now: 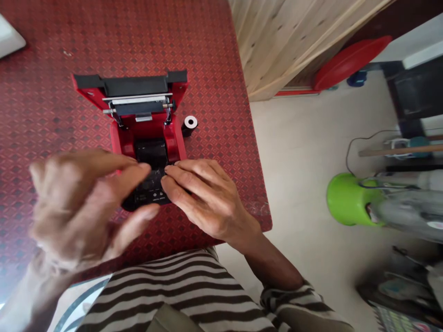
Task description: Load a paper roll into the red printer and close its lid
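Observation:
A small red and black printer (176, 138) sits on the table with its lid (134, 85) raised. A roller and metal bar show under the lid. Dark glossy film (151, 150) lies inside the bay and runs toward the black front panel (161, 198), which has small white markings. My right hand (204, 193) is at the panel's right edge, its fingers bent and close together; what the tips pinch is hidden. Over the left front corner, my left hand (83, 207) is blurred, with thumb and index finger apart and nothing visible between them.
A small roll (190, 123) with a white end and dark side stands just right of the printer. The red patterned table (221, 92) ends to the right. A white object (10, 37) lies at far left; a green bucket (346, 198) is on the floor.

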The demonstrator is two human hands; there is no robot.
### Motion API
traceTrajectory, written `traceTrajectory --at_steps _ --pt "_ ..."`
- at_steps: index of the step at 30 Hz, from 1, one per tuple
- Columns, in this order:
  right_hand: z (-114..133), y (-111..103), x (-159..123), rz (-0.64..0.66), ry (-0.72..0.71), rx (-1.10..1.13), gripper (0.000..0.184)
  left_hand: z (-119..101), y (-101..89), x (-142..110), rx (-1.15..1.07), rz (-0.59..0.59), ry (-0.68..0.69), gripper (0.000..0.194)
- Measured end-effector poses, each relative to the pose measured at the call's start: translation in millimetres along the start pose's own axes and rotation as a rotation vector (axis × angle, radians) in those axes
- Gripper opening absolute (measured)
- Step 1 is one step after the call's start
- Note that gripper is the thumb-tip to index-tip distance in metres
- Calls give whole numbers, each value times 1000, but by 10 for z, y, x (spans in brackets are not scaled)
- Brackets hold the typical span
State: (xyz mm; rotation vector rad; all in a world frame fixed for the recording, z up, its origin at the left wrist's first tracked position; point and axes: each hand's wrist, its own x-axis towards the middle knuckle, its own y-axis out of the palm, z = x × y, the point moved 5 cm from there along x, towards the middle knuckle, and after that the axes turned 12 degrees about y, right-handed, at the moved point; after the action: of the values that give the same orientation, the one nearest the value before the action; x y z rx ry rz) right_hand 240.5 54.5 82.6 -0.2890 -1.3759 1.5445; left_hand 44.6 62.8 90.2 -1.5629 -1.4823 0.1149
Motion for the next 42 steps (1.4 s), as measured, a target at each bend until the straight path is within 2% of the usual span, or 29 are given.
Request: traceTrajectory --at_steps 2,3,4,10,17,24,30,36,42 --pt "-15 6 -13 -2 4 -1 16 -173 102 -52 185 183 296 62" --pt "-24 11 -21 -7 8 -1 16 -220 144 -85 248 234 391 66" --pt "-31 16 -29 -14 10 0 15 -236 162 -110 273 245 423 68" --pt "-36 23 -55 -9 -43 -8 16 -252 135 -219 324 248 475 68" --pt "3 9 -61 105 -70 -102 31 -235 164 -267 327 234 486 74" --pt "-33 -73 -162 39 -79 -165 24 -218 160 -292 336 216 482 70" --pt "35 -60 -233 40 -96 -195 32 -230 163 -316 350 210 453 63" --pt "171 -35 -289 -10 -42 -179 22 -222 175 -338 336 223 399 67" --pt "265 14 -302 -26 67 -235 30 -254 175 -339 366 206 450 70"
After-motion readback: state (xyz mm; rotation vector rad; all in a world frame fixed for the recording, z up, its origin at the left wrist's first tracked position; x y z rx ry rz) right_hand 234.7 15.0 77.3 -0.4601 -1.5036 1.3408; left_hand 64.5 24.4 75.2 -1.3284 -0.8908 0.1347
